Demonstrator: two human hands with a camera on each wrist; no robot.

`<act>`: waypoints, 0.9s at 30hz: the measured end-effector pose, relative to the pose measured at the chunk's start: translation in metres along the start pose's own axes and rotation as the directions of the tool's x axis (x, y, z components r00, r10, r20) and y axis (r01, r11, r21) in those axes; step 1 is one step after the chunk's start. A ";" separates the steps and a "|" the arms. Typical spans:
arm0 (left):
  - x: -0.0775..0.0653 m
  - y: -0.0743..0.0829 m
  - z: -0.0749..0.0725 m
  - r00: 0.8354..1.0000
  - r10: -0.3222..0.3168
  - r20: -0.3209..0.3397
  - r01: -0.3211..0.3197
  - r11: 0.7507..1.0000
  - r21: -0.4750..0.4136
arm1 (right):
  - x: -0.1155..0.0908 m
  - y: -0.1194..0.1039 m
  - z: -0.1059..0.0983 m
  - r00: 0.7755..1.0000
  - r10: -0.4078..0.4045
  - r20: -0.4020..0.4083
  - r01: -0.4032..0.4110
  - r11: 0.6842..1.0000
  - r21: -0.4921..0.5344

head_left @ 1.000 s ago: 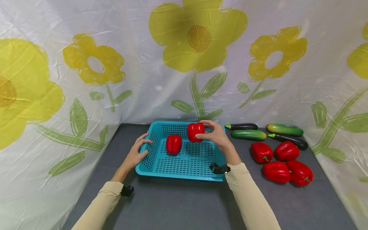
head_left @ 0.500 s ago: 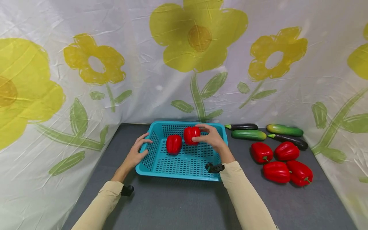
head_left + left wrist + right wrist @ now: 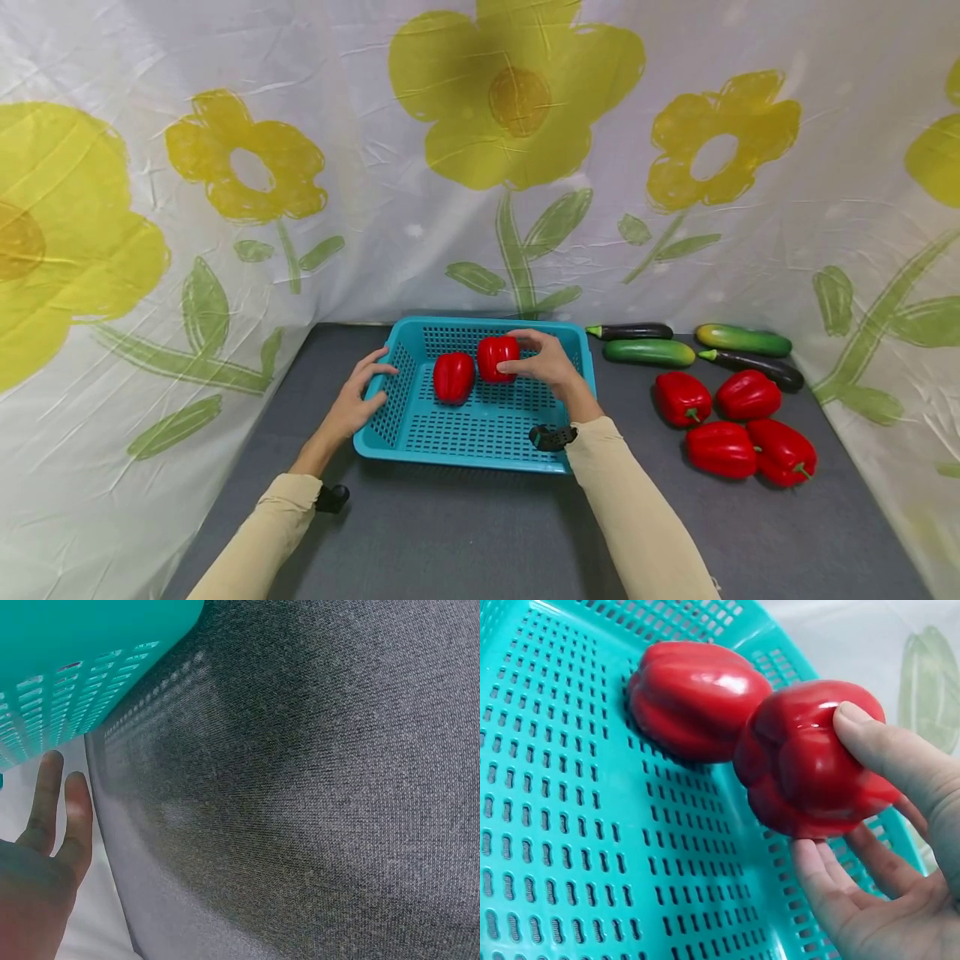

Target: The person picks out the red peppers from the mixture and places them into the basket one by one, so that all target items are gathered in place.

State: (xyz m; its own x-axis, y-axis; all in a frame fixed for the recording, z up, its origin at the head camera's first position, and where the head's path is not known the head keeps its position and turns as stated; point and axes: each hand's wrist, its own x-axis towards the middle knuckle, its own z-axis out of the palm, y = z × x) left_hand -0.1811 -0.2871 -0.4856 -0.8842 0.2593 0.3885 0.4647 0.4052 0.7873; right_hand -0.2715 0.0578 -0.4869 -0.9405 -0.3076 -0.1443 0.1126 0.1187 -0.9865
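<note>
A red bell pepper [image 3: 495,358] is in my right hand [image 3: 546,363], with the thumb on one side and fingers beneath it in the right wrist view. It is over the back part of the blue-green plastic basket [image 3: 465,461]. To its left, a second red bell pepper [image 3: 453,378] lies on the basket floor; the two look close together or touching in the right wrist view. My left hand [image 3: 354,402] rests at the basket's left rim with spread, relaxed fingers. Two of its fingers [image 3: 78,810] extend outside the perforated wall in the left wrist view.
Right of the basket lie several more red bell peppers [image 3: 722,448]. Behind them are a dark eggplant [image 3: 757,367], another eggplant [image 3: 633,331], a green cucumber-like vegetable [image 3: 649,352] and a yellow-green one [image 3: 742,338]. A flowered curtain [image 3: 375,250] borders the grey table [image 3: 465,533].
My right hand has moved the bell pepper left and slightly toward me, lower into the basket and closer to the other pepper. My left hand has stayed at the rim.
</note>
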 end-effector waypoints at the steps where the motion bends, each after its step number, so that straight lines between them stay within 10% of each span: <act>1: 0.000 0.000 0.000 1.000 -0.003 0.000 0.003 1.000 0.000 | 0.001 0.001 0.000 1.000 0.000 -0.006 0.000 1.000 -0.005; 27: 0.000 0.003 -0.001 1.000 -0.019 0.007 0.019 1.000 0.018 | 0.010 0.017 0.010 0.994 0.104 -0.029 -0.106 0.991 -0.078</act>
State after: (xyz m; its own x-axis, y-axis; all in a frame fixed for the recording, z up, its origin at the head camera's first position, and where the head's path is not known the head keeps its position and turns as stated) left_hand -0.1801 -0.2865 -0.4832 -0.8924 0.2575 0.3705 0.4490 0.4254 0.7858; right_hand -0.2760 0.0473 -0.5063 -0.9326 -0.2658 -0.2442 0.1865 0.2244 -0.9565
